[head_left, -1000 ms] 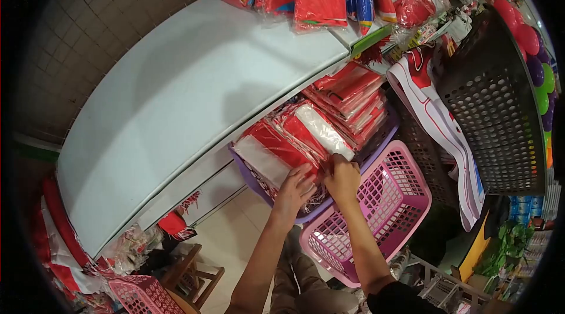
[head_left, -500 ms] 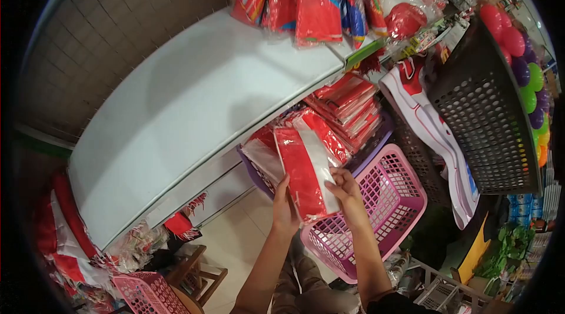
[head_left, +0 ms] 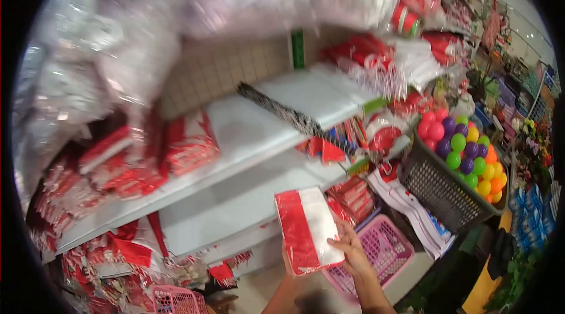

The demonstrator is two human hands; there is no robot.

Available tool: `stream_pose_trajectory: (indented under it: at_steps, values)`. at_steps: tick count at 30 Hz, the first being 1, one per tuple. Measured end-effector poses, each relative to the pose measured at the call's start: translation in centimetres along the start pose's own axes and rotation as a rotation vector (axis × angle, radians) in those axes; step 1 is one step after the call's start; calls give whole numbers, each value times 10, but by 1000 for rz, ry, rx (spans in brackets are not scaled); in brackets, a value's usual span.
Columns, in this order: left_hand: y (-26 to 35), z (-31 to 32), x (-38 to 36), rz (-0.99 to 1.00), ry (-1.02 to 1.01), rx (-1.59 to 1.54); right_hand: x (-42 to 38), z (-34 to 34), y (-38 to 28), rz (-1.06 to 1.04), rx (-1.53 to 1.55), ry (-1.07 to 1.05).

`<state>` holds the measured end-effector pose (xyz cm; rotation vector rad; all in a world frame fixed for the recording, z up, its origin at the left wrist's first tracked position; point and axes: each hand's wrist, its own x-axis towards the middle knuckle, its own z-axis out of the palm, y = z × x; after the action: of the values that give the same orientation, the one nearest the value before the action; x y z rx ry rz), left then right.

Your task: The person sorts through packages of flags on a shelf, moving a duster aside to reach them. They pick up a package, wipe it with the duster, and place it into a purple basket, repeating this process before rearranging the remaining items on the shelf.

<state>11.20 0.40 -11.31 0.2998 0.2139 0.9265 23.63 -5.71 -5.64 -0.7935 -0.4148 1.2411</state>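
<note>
In front of the shelf (head_left: 220, 217), the right hand (head_left: 353, 249) pinches the red-and-white packet (head_left: 305, 228) between fingers and thumb, while the left hand (head_left: 287, 263), its closure hidden, meets the opposite edge, likely keeping it flat.

Coloured balls (head_left: 465, 148) fill a dark basket (head_left: 432, 187); probably flowers (head_left: 532, 146) beyond.

This looks like a shop. Tiered shelves (head_left: 232, 137) carry piles of plastic-wrapped red-and-white packs (head_left: 191, 144), clear bags (head_left: 235, 2) bulge overhead, and a dark crate (head_left: 438, 187) brims with coloured balls (head_left: 465, 152). Blue wrapped goods (head_left: 532, 214) and greenery (head_left: 521, 276) crowd the right side.
</note>
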Motion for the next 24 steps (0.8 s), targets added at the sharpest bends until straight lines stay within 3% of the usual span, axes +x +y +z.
stream_pose_trajectory:
  at_steps: [2,6,9,10,11,12,15,18,21,24]
  values:
    - [9,4,-5,47,-22,66,-11,21,-3,-63,-32,-100]
    - [43,51,-18,131,-115,185,-13,41,-9,59,-187,-225]
    - [70,87,-29,207,-129,359,29,53,-18,-167,-475,-223]
    - [74,90,-36,228,-125,412,57,60,-19,-579,-817,-66]
    - [78,65,-25,123,-294,-84,77,75,-32,-874,-980,23]
    - [82,71,-33,146,-299,-116,107,80,-42,-1049,-1094,37]
    - [90,88,-45,217,-331,-151,204,90,-56,-1272,-1421,226]
    - [98,88,-52,221,-387,-77,242,94,-63,-1038,-1872,375]
    - [99,90,-49,417,-231,205,244,98,-70,-883,-1886,423]
    - [107,86,-40,409,-277,151,211,93,-72,-703,-1739,474]
